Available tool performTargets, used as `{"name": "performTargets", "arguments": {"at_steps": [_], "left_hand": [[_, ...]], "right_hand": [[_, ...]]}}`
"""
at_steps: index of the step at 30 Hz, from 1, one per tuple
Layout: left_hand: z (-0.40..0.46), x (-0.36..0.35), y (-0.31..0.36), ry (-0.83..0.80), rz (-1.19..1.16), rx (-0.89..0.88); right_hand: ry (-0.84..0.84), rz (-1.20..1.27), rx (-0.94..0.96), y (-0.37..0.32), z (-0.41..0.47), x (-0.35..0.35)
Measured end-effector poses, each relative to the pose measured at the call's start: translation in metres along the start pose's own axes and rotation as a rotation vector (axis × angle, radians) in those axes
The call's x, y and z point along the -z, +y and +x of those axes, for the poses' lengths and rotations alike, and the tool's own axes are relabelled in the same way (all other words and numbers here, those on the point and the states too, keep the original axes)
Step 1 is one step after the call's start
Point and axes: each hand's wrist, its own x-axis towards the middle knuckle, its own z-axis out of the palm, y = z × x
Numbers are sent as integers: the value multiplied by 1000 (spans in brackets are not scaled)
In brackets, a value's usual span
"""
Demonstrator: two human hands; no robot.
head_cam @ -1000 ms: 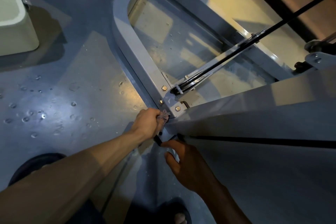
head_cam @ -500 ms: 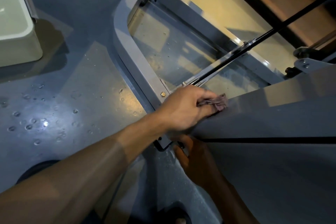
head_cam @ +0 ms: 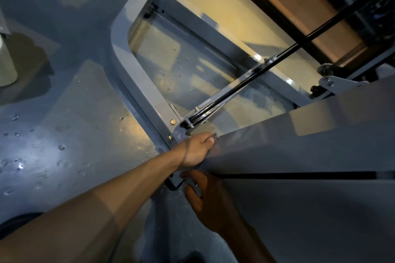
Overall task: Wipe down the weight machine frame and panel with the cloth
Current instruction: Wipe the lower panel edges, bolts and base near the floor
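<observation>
Barely visible, the cloth (head_cam: pixel 214 135) is pinched by the left hand (head_cam: pixel 195 149) against the panel (head_cam: pixel 299 145) edge and could be dropped; the right hand's (head_cam: pixel 210 203) grip cannot be told.

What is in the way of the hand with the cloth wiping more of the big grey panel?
Nothing visible blocks it. The left hand holds the cloth right against the panel's top edge, and the panel runs bare to the right. The black cable passes behind, over the frame, off the panel.

Glossy grey floor (head_cam: pixel 70 139) — water droplets (head_cam: pixel 62 147) scattered, machine frame (head_cam: pixel 136 74) standing on it.
</observation>
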Motion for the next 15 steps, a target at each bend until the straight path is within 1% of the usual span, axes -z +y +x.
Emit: {"name": "performTargets", "arguments": {"at_steps": [3, 6, 7, 9, 10, 11, 15], "left_hand": [[-13, 8, 23, 26, -30, -160], [-40, 17, 76, 22, -105, -456], [-48, 19, 94, 28, -81, -548], [-56, 20, 111, 71, 4, -649], [-54, 20, 106, 94, 33, -653], [-52, 19, 97, 105, 50, -620], [-47, 14, 50, 111, 70, -398]], "right_hand": [[18, 34, 6, -2, -1, 4], [67, 37, 31, -8, -1, 9], [73, 45, 37, -10, -2, 10], [68, 50, 43, -13, -3, 15], [79, 60, 42, -14, -5, 16], [100, 63, 46, -14, -7, 16], [182, -26, 83, -21, -17, 27]]}}
